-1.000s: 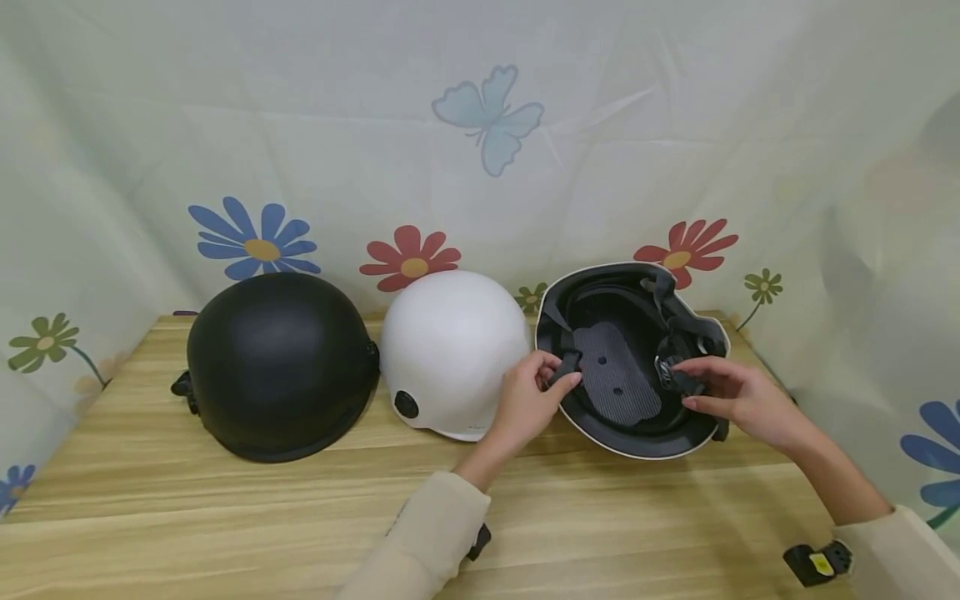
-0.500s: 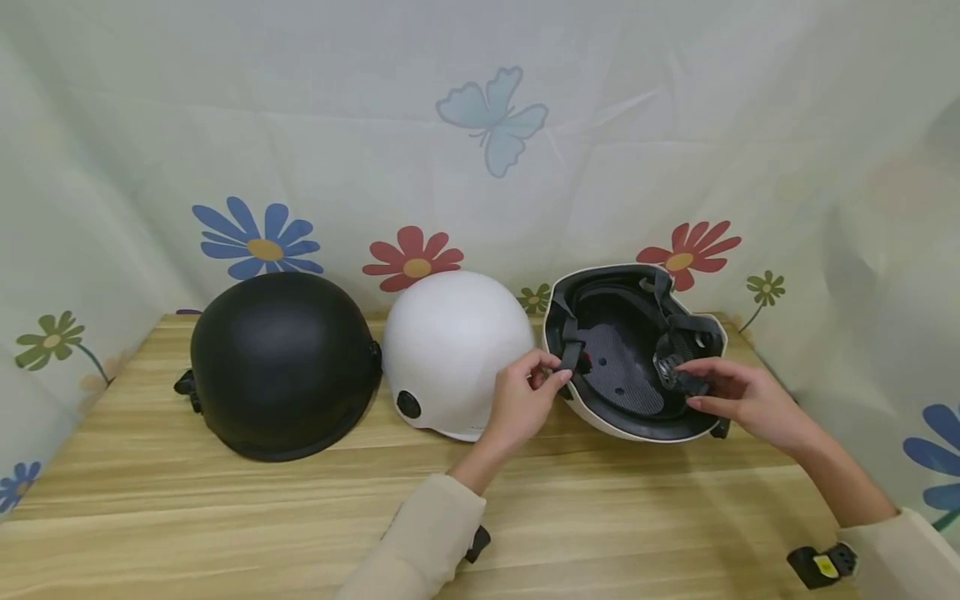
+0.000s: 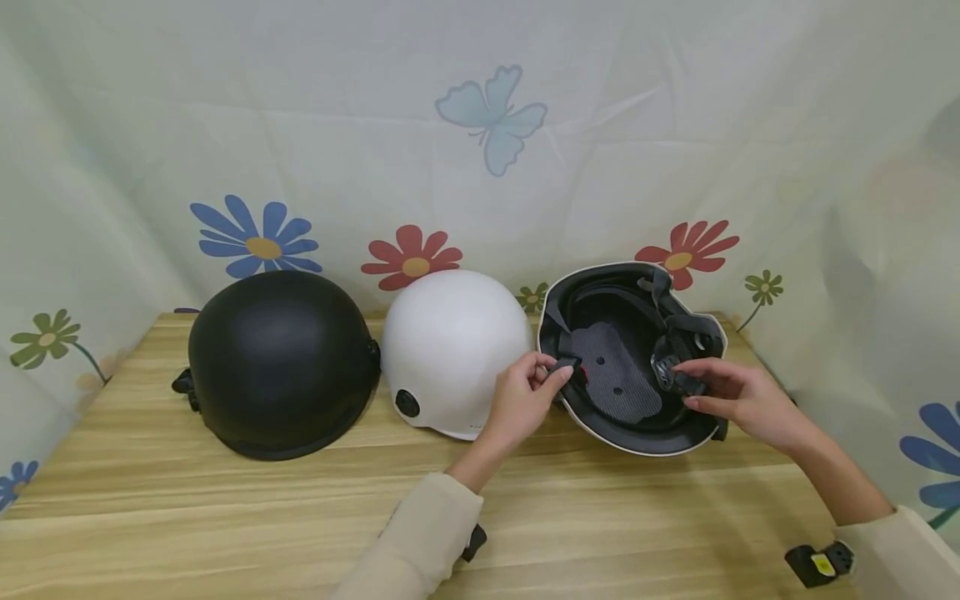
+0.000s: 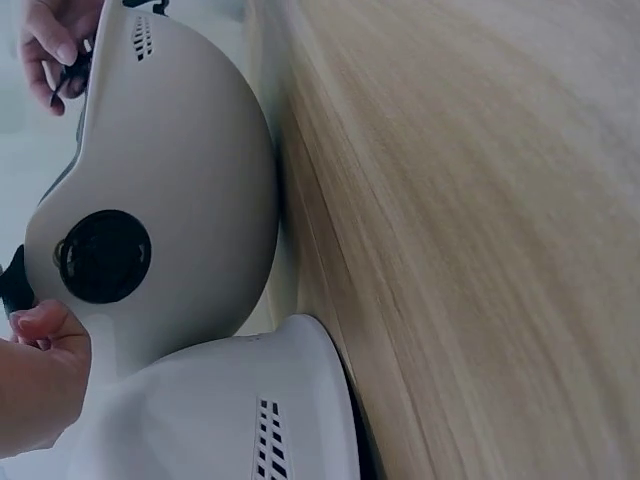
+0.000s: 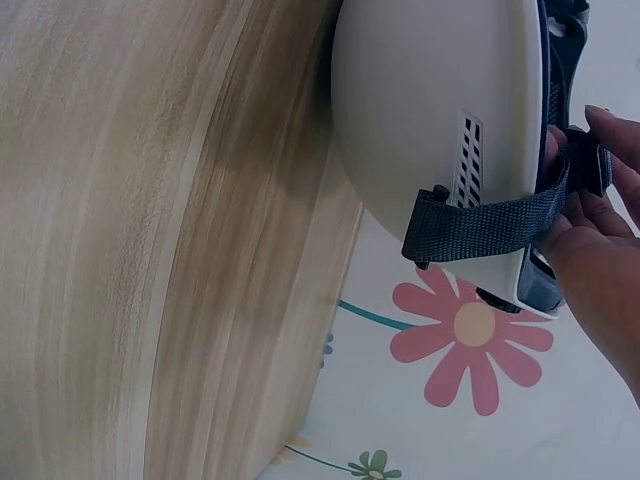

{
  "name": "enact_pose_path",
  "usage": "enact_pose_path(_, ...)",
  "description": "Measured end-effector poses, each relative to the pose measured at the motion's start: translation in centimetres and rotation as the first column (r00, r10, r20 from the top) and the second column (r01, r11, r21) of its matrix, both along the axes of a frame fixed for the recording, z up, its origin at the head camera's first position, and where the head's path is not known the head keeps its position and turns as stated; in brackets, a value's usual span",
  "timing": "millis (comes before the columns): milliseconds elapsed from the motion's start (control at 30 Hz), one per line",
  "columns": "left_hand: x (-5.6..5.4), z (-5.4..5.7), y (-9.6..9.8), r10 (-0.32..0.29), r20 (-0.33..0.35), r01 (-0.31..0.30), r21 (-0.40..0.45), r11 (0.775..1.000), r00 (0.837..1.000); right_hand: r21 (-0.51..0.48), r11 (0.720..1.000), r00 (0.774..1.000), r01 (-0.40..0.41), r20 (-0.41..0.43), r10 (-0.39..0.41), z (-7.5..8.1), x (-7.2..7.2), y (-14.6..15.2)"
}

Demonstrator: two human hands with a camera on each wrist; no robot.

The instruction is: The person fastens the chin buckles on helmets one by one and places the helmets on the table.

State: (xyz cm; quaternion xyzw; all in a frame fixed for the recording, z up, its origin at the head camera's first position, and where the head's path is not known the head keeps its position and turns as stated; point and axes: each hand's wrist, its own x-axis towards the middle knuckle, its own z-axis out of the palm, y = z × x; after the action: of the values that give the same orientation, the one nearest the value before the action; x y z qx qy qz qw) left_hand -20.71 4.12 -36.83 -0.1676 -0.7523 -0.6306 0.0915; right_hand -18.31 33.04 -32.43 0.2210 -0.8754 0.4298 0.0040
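A white helmet (image 3: 637, 443) lies upside down at the right, its black padded inside turned toward me. My left hand (image 3: 521, 400) pinches a black chin strap (image 3: 564, 365) at the helmet's left rim; a small red piece shows beside it. My right hand (image 3: 750, 404) holds the other strap's black buckle end (image 3: 686, 383) between thumb and fingers, over the right side of the opening. In the right wrist view, webbing (image 5: 485, 230) runs from the shell's outside over the rim to my right fingers. The left wrist view shows the shell's round black disc (image 4: 105, 257).
A second white helmet (image 3: 453, 350) stands dome up, close beside my left hand. Left of it sits a black helmet (image 3: 281, 358). All rest on a wooden table (image 3: 615, 525), with a flowered curtain (image 3: 337, 150) behind.
The upside-down helmet tipped away and a little right, then rocked back toward me. The left strap's end has swung up and left in my left hand. My right hand stays nearly in place.
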Motion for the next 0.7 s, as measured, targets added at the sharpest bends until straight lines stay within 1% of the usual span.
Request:
enact_pose_path(133, -0.12, -0.22, -0.05, 0.005, 0.006, -0.005, -0.010, 1.000, 1.000, 0.018, 1.000, 1.000, 0.006, -0.018, -0.006, -0.16, -0.01, 0.03)
enact_pose_path(267, -0.26, -0.25, -0.14, 0.006, 0.000, -0.006, 0.019, 1.000, 1.000, 0.034, 0.999, 1.000, 0.020, -0.022, -0.020, -0.17, -0.06, 0.05)
enact_pose_path(367, -0.25, 0.04, -0.28, 0.019, 0.002, -0.019, 0.050, 0.999, 1.000, 0.046, 0.999, 0.999, 0.027, -0.026, -0.025, -0.12, -0.13, 0.01)
enact_pose_path(500, -0.15, 0.44, -0.57, 0.025, 0.011, -0.026, 0.061, 0.998, 1.000, 0.050, 0.998, 0.999, 0.024, -0.028, -0.023, -0.03, -0.20, -0.09)
enact_pose_path(567, -0.12, 0.50, -0.68, 0.017, 0.012, -0.017, 0.054, 0.998, 1.000, 0.042, 0.999, 1.000, 0.017, -0.022, -0.016, 0.00, -0.20, -0.16)
enact_pose_path(700, -0.08, 0.28, -0.64, -0.008, 0.024, 0.007, 0.032, 0.999, 1.000, 0.034, 0.999, 1.000, 0.006, -0.016, -0.005, 0.04, -0.16, -0.27)
